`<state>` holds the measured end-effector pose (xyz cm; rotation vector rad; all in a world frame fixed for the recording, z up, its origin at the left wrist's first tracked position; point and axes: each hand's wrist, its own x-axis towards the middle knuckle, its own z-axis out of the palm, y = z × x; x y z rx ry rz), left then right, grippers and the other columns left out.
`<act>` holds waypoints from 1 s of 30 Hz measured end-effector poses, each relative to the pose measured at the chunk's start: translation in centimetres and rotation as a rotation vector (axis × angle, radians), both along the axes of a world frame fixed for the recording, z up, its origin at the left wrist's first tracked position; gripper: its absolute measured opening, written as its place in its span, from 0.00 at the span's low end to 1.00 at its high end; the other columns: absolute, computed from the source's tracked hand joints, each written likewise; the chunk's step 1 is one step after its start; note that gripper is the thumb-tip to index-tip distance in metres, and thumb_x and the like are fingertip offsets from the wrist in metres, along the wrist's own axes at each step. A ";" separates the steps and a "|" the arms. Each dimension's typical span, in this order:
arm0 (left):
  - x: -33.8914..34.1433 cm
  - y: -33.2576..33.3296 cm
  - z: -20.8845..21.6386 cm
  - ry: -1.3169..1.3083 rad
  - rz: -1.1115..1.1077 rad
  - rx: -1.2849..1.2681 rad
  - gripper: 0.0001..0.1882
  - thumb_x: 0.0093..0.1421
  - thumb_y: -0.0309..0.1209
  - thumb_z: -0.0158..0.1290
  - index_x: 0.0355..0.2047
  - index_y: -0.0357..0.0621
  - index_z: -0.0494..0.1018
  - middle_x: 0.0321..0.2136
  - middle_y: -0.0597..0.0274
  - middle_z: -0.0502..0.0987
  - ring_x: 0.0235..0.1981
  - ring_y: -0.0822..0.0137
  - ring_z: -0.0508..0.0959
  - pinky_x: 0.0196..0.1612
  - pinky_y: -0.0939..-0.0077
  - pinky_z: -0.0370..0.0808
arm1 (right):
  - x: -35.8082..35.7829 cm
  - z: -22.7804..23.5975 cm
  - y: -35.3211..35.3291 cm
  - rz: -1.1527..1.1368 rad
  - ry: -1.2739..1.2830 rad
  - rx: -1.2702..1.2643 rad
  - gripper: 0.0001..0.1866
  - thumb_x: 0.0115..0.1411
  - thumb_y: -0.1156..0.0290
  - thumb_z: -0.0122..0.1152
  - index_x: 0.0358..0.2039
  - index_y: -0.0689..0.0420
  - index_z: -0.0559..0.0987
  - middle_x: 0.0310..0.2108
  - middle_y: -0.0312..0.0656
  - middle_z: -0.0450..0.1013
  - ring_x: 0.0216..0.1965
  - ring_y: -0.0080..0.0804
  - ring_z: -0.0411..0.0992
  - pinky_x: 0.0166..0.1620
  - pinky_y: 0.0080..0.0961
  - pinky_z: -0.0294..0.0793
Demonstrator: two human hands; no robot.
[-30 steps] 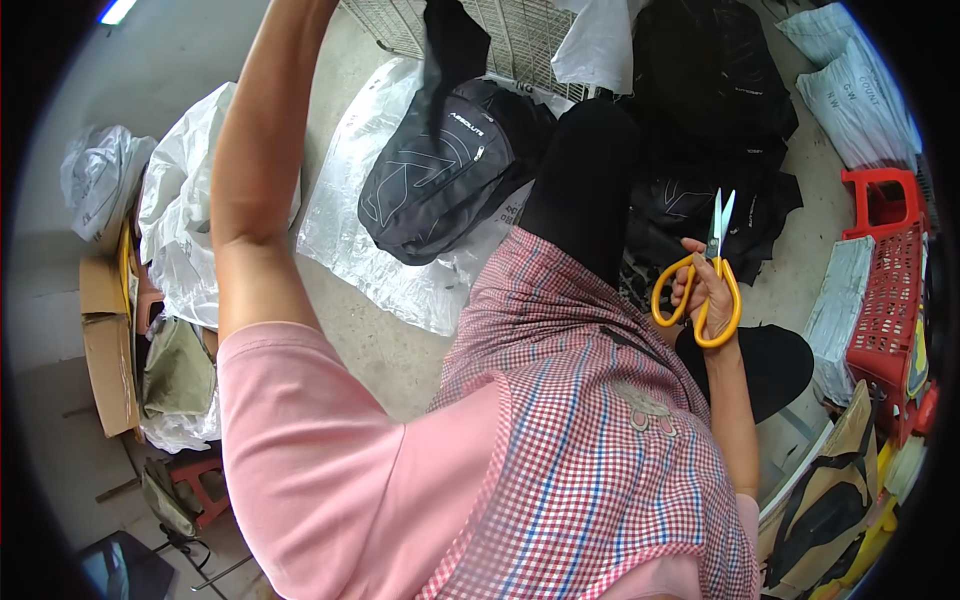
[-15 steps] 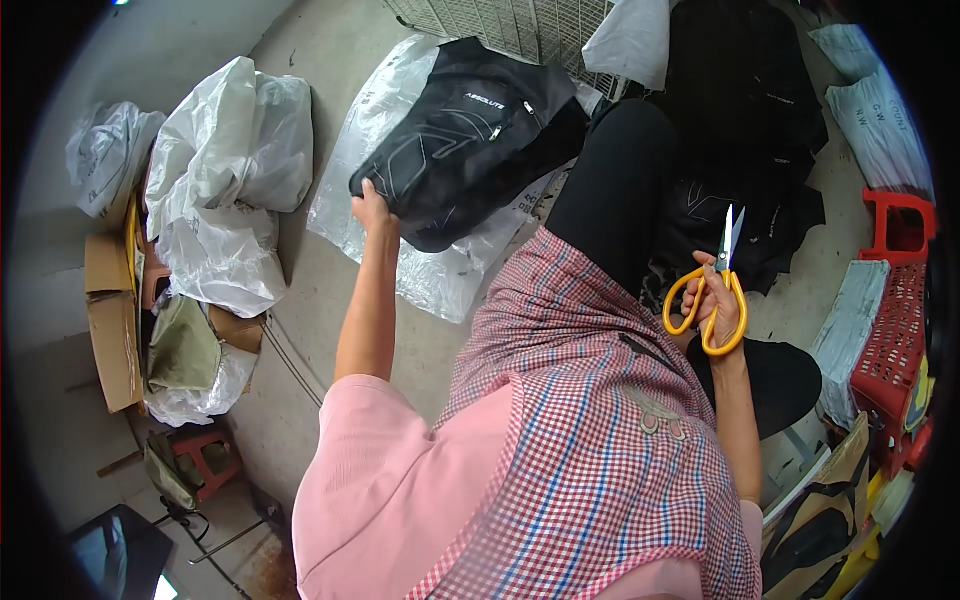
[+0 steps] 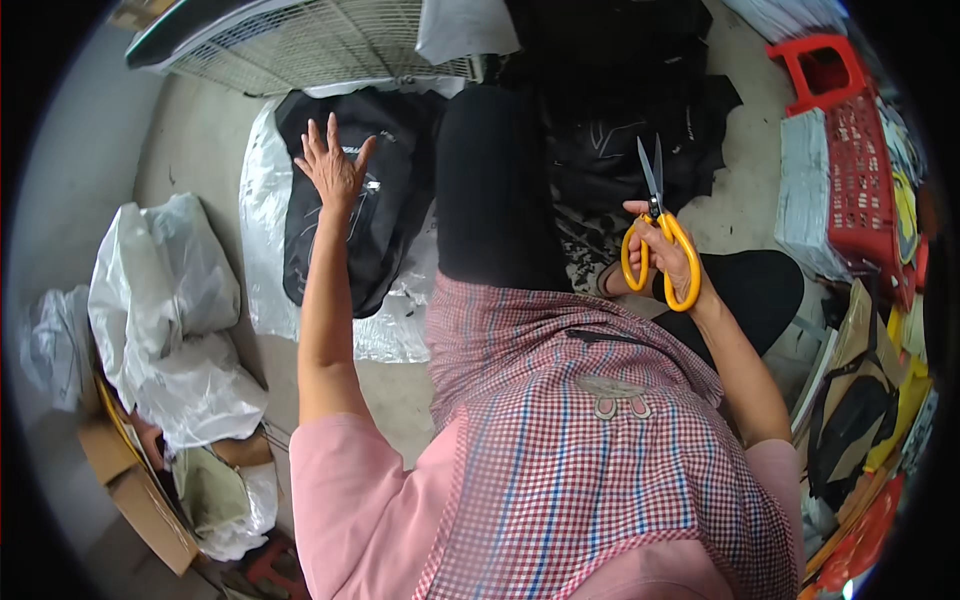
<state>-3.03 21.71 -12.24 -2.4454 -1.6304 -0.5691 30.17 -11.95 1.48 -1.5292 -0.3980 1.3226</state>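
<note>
Fingers spread, my left hand (image 3: 335,175) is over the upper part of a black printed fabric piece (image 3: 335,255), which looks like a backpack panel. I cannot tell whether the palm presses on it. The panel lies on clear plastic sheeting (image 3: 262,200) on the floor. My right hand (image 3: 665,255) grips yellow-handled scissors (image 3: 652,190) above my bent leg, blades pointing away from me and slightly apart. Beyond them more black printed fabric pieces (image 3: 635,140) lie heaped on the floor.
A wire-mesh rack (image 3: 310,45) stands at the far side, with a white bag (image 3: 465,28) beside it. White plastic sacks (image 3: 165,300) and cardboard boxes (image 3: 150,515) line the left. On the right are a red stool (image 3: 822,70), a red crate (image 3: 860,170) and a wrapped bundle (image 3: 803,190).
My left hand has let go of the panel's near edge and moved to its far part with fingers spread. The view has turned. The scissors stay in my right hand.
</note>
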 end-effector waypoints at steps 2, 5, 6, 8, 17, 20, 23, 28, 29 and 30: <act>3.1 2.8 -0.6 0.218 -0.120 0.053 0.36 0.55 0.57 0.51 0.60 0.52 0.61 0.58 0.51 0.62 0.59 0.47 0.60 0.59 0.50 0.57 | 1.1 0.4 -0.3 0.069 -0.187 0.092 0.19 0.60 0.64 0.57 0.49 0.59 0.72 0.23 0.35 0.66 0.23 0.21 0.65 0.27 0.13 0.66; 2.8 8.3 -1.6 0.317 -0.173 -0.483 0.33 0.56 0.57 0.49 0.58 0.56 0.64 0.55 0.53 0.66 0.55 0.46 0.67 0.55 0.50 0.63 | 3.6 0.7 -1.8 0.059 -0.240 0.068 0.20 0.61 0.65 0.54 0.52 0.60 0.71 0.24 0.36 0.66 0.24 0.21 0.65 0.29 0.14 0.66; 1.6 10.8 -1.4 0.385 -0.211 -0.622 0.32 0.56 0.56 0.50 0.56 0.53 0.67 0.53 0.51 0.69 0.51 0.46 0.70 0.51 0.52 0.67 | 4.4 0.7 -2.0 0.077 -0.254 0.067 0.20 0.62 0.65 0.53 0.53 0.60 0.70 0.24 0.36 0.66 0.24 0.21 0.64 0.30 0.14 0.66; 3.8 12.6 -0.9 0.445 -0.326 -0.684 0.26 0.56 0.51 0.52 0.50 0.49 0.72 0.44 0.49 0.73 0.41 0.47 0.75 0.43 0.57 0.73 | 5.8 0.3 -2.6 0.058 -0.270 0.047 0.21 0.62 0.65 0.51 0.54 0.61 0.69 0.25 0.36 0.65 0.25 0.21 0.64 0.31 0.14 0.66; 32.5 3.9 8.0 0.019 -0.828 -1.315 0.13 0.60 0.31 0.53 0.42 0.38 0.75 0.28 0.64 0.77 0.28 0.74 0.76 0.31 0.84 0.74 | 11.5 0.4 -0.5 -0.359 0.191 0.111 0.20 0.63 0.59 0.53 0.49 0.59 0.72 0.22 0.38 0.66 0.21 0.24 0.64 0.27 0.16 0.64; 38.3 4.0 -0.6 0.291 -0.833 -1.390 0.14 0.56 0.32 0.55 0.40 0.37 0.75 0.26 0.63 0.76 0.26 0.71 0.76 0.29 0.78 0.75 | 11.5 1.6 -0.4 -0.348 0.326 0.188 0.20 0.63 0.59 0.50 0.51 0.59 0.70 0.23 0.39 0.66 0.22 0.25 0.64 0.27 0.18 0.64; 40.8 2.3 -11.2 0.408 -0.760 -1.333 0.25 0.47 0.44 0.62 0.39 0.37 0.76 0.25 0.58 0.77 0.24 0.66 0.76 0.31 0.74 0.75 | 11.8 1.5 -1.4 -0.367 0.434 0.253 0.21 0.64 0.59 0.48 0.53 0.59 0.69 0.25 0.40 0.67 0.23 0.27 0.64 0.28 0.19 0.64; 39.1 -1.9 -21.2 -0.039 -0.600 -0.933 0.33 0.39 0.52 0.66 0.36 0.35 0.77 0.26 0.54 0.79 0.26 0.59 0.77 0.36 0.70 0.75 | 12.2 1.5 -2.0 -0.510 0.496 0.256 0.22 0.64 0.60 0.48 0.53 0.60 0.68 0.24 0.41 0.66 0.23 0.28 0.63 0.28 0.20 0.64; 40.2 -2.8 -21.3 -0.041 -0.546 -1.010 0.32 0.39 0.51 0.66 0.36 0.34 0.77 0.26 0.54 0.79 0.26 0.60 0.77 0.36 0.71 0.75 | 12.4 1.2 -2.3 -0.529 0.498 0.246 0.22 0.64 0.60 0.48 0.53 0.60 0.68 0.24 0.41 0.66 0.23 0.28 0.63 0.28 0.20 0.64; 41.3 -3.9 -20.6 -0.040 -0.492 -1.085 0.31 0.39 0.49 0.66 0.36 0.34 0.77 0.27 0.55 0.79 0.26 0.60 0.77 0.36 0.71 0.75 | 12.6 1.1 -2.7 -0.549 0.499 0.237 0.22 0.64 0.60 0.48 0.53 0.60 0.68 0.24 0.41 0.66 0.23 0.28 0.63 0.28 0.20 0.64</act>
